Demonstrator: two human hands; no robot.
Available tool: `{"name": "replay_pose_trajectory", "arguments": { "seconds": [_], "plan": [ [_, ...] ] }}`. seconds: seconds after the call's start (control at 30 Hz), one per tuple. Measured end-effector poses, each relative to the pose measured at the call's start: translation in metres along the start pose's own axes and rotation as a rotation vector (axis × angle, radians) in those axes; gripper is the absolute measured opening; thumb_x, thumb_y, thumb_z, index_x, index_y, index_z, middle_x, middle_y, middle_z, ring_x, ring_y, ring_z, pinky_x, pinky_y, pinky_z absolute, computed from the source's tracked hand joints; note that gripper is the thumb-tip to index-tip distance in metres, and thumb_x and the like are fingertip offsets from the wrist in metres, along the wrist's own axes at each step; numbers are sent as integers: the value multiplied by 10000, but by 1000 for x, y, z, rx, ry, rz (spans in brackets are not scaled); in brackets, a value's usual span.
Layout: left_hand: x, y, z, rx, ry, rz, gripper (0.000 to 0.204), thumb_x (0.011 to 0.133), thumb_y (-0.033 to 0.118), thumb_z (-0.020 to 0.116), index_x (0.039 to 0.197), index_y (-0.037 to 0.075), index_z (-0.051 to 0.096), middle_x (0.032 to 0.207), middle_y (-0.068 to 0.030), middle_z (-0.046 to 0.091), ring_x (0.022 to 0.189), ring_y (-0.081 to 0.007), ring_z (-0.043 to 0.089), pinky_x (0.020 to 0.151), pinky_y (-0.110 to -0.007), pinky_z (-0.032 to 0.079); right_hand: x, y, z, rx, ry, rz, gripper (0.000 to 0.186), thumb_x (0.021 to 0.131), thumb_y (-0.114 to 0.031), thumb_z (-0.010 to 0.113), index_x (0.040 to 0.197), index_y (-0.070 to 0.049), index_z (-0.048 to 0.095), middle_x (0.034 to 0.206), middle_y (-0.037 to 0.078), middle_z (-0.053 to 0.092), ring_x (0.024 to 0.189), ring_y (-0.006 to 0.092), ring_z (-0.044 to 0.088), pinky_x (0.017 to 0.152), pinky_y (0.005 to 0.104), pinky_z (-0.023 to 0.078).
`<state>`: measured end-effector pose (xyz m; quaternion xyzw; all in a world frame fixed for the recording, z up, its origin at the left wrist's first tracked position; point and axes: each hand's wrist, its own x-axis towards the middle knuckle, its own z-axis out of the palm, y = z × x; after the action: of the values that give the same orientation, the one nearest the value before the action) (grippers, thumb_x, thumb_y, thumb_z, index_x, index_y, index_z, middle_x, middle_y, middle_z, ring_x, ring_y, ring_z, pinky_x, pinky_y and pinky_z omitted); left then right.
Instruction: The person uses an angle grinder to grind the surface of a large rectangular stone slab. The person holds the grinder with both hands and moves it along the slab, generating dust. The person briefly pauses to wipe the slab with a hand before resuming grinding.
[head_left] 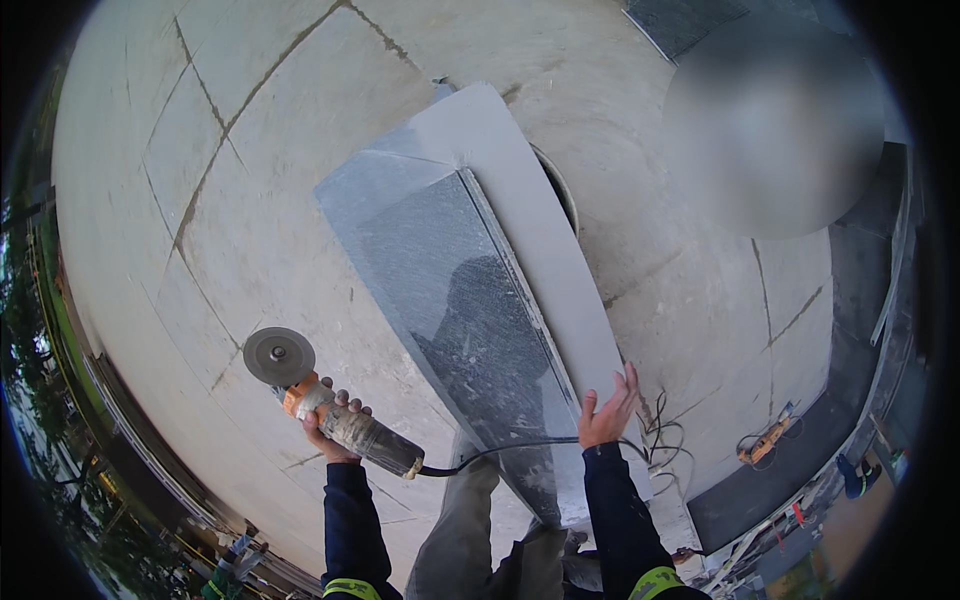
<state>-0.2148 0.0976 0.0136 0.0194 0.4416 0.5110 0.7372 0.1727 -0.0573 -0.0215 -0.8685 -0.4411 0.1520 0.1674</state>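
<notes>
One-handed now: clasping orange-and-grey cylindrical grinder just behind its round metal disc with left hand, extending unclenched right hand at long pale-grey panel's edge.

2 grips, 2 orange tools, 1 disc

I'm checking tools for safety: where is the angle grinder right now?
In the head view, the angle grinder is at lower left, gripped in the person's left hand, to the left of the gray slab.

Dark navy sleeves, fluorescent yellow bands (one each), greyish trousers.
</notes>
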Motion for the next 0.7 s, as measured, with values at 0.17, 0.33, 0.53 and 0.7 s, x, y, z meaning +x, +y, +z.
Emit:
{"name": "replay_pose_trajectory", "arguments": {
  "seconds": [0.17,0.33,0.53,0.7],
  "plan": [
    [-8,-3,-12,-11,50,5,647,807,473,642,1308,140,404,939,-64,576,846,-246,615,769,-443,521,1,-26,46,-28,-69,-122,492,959,-361,467,1286,2,402,1472,278,298,1348,467,308,1092,605,236],
    [-13,-3,-22,-4,37,10,644,813,472,645,1308,144,398,955,-59,571,863,-244,613,773,-435,520,1,-50,71,-81,-151,-198,575,956,-372,443,1393,-7,368,1508,260,258,1390,449,259,1118,604,192],
    [-16,2,-25,8,-2,8,651,827,466,645,1334,147,391,987,-45,555,896,-231,589,778,-403,492,25,-76,81,-211,-282,-261,666,890,-343,522,1476,-86,337,1560,191,217,1440,385,198,1137,605,149],
    [-16,2,-28,-34,63,28,656,814,483,639,1313,141,385,942,-66,576,850,-255,629,759,-444,540,108,-130,94,-173,-179,-313,656,898,-336,518,1479,-96,333,1557,169,243,1439,361,219,1140,597,157]
  ]
}}
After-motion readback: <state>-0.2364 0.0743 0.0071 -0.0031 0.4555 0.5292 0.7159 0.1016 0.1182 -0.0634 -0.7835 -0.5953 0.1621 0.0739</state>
